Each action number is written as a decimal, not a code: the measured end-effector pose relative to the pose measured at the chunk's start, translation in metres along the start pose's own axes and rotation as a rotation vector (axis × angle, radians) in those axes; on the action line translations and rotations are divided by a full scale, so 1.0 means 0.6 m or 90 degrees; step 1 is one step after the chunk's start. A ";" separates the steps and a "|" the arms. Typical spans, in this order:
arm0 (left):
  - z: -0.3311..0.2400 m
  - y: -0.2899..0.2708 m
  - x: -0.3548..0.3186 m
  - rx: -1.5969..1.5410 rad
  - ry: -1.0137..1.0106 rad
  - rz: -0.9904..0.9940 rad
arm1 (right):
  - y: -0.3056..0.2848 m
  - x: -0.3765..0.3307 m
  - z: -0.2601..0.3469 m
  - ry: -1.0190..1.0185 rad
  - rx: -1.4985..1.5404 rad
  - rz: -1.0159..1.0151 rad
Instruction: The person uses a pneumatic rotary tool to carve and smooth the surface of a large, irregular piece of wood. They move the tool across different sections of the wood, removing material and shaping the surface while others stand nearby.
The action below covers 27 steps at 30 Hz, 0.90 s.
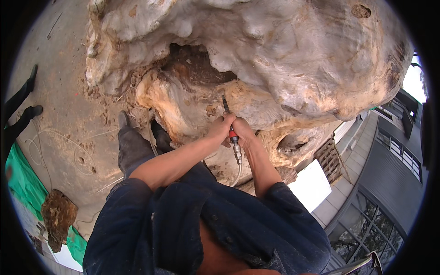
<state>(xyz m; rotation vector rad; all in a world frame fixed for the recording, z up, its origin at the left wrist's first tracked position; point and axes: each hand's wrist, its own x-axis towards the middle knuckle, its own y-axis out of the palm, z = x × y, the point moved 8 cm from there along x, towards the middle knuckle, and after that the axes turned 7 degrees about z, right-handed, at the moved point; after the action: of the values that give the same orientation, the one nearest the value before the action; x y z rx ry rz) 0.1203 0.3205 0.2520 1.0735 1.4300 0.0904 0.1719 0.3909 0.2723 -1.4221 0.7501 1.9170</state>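
My left hand (220, 128) and my right hand (243, 129) are closed together around a slim air die grinder (233, 136) with a red collar. Its dark narrow front end points away from me, and the tip meets or nearly meets the pale surface of a huge gnarled piece of wood (311, 59). I cannot tell whether the tip touches. From the rear of the tool, a metal coupling (237, 154) leads into a pale air hose (238, 176) that drops out of sight below my arms. A deep dark hollow (195, 64) lies in the wood just beyond the tool.
Thin hose or cord (64, 133) loops over the dusty ground at left, near another person's legs (23, 120). A green sheet (27, 178) and a rough brown wood chunk (58, 215) lie at lower left. A slatted wooden pallet (330, 160) and a grey building (389, 160) are at right.
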 end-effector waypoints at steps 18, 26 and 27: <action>-0.016 0.001 0.009 0.011 0.019 0.000 | -0.005 0.014 0.013 0.003 0.000 0.028; 0.009 -0.013 -0.014 -0.003 -0.005 -0.009 | 0.002 0.013 -0.014 0.022 0.001 0.038; 0.001 -0.010 -0.009 0.002 0.012 -0.002 | -0.004 0.015 -0.010 0.001 0.003 0.024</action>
<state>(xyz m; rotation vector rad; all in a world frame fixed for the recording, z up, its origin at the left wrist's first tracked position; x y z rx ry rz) 0.1166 0.3137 0.2521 1.0757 1.4491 0.0953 0.1750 0.3892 0.2617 -1.4160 0.7858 1.9421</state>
